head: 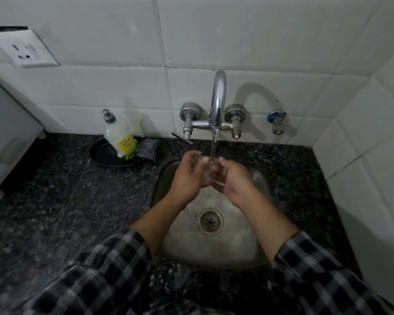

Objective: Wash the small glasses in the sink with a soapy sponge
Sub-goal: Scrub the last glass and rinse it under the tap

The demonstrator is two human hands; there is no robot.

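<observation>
A: Hands first, pls.
B: Left hand (187,176) & right hand (231,179) are both curled round one small glass (206,172), held btw them over the back of the sink (214,248), lifted off the basin. Glass is clear & blurred, so can't tell upright vs tilted.
A: Water?
B: Stream (214,146) runs from the tap (218,98) straight onto the glass & fingertips. Drain (210,220) sits nearer the person, below the wrists. Checked sleeves (114,269) on both arms.
A: Anything readable?
B: Soap bottle (121,138) on the table (43,201), left of the sink: yellow label w/ a small dark logo, text too small to read. It stands on a black plate (102,155); a dark speckled pad (149,148) lies just beside it, at the plate's right edge.
A: Wall?
B: White tiles, socket (32,51) top left. Small blue-handled valve (276,121) right of the tap.
</observation>
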